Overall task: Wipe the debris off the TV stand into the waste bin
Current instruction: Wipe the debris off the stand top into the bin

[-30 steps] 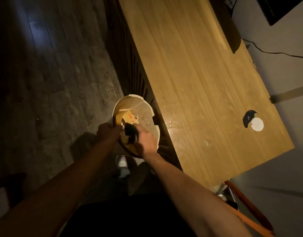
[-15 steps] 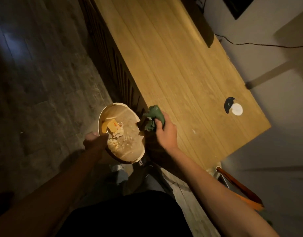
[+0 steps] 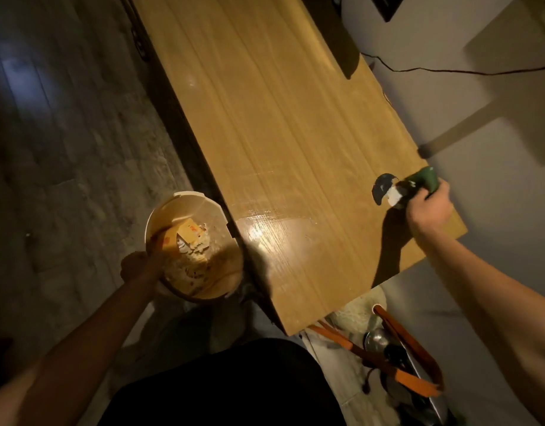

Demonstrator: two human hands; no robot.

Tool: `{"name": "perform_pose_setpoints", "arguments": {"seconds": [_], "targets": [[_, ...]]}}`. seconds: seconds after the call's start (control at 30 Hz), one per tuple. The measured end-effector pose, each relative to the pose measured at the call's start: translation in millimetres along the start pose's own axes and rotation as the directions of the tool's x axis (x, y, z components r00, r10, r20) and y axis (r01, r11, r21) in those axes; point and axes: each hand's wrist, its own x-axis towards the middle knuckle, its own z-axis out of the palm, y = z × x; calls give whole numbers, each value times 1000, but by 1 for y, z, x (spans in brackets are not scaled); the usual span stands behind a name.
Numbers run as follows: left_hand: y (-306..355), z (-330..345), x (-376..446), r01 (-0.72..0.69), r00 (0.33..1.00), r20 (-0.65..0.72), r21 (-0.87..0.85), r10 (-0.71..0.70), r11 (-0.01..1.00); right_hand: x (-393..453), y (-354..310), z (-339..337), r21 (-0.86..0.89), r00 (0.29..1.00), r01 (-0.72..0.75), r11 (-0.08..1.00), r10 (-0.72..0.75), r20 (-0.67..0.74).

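A long wooden TV stand (image 3: pixel 280 133) runs from the top of the view to the lower right. My left hand (image 3: pixel 135 265) grips the rim of a round white waste bin (image 3: pixel 185 198), held beside the stand's front edge; the bin holds a yellow carton and pale scraps. My right hand (image 3: pixel 428 207) is closed on a green cloth (image 3: pixel 425 179) at the stand's near right corner. The cloth lies against a small white round object (image 3: pixel 394 196) next to a dark cable hole (image 3: pixel 380 187).
A dark object (image 3: pixel 332 26) stands at the stand's far right, and a black cable (image 3: pixel 449 70) trails along the wall. Below the stand's near end sit orange straps (image 3: pixel 403 364) and metal items. Grey tiled floor (image 3: pixel 65 133) spreads to the left.
My right hand has moved with the green cloth from over the bin, across the stand, to the near right corner by the cable hole. The bin stays in my left hand.
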Motion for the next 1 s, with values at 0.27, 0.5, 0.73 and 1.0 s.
{"name": "perform_pose_setpoints", "arguments": {"seconds": [0.27,0.5,0.73,1.0], "targets": [[-5,9,-18,14,999,-44,-95,-18,995,12,22,11,-2,998,-8,1000,8,67],[-13,15,-26,-46,999,-7,-67,45,997,-57,-7,45,-91,979,184,979,-174,105],[-27,3,-25,-82,995,55,0,82,997,-184,-35,88,-102,894,431,897,-408,185],[-26,-8,-34,-52,993,98,-163,69,985,-358,-89,133,142,619,666,732,-648,444]]}}
